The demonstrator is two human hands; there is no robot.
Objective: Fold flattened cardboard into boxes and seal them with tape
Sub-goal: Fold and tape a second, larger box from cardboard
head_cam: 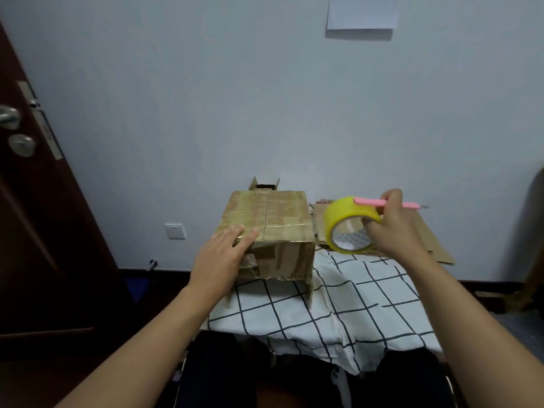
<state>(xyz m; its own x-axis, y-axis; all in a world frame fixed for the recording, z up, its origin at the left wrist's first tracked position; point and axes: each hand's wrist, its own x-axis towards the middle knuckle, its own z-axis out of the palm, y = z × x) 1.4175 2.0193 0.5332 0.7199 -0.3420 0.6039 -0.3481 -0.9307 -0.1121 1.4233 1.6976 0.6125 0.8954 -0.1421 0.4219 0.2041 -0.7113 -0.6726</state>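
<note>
- Cardboard box [266, 228] stands on the checked cloth [338, 301] at the table's left side, taped top face up, its centre seam running away from the person toward the wall; the lower flaps hang open at the near edge.
- A smaller open box [264, 185] sits behind it; contents cannot be seen.
- Flattened cardboard [424, 237] lies to the right.
- Left hand [223, 254] lies flat, fingers straight, on the box's near left corner.
- Right hand [394, 228] grips the yellow tape roll [347, 225], thumb in its core, and pinches a pink cutter [385, 203] pointing right.
</note>
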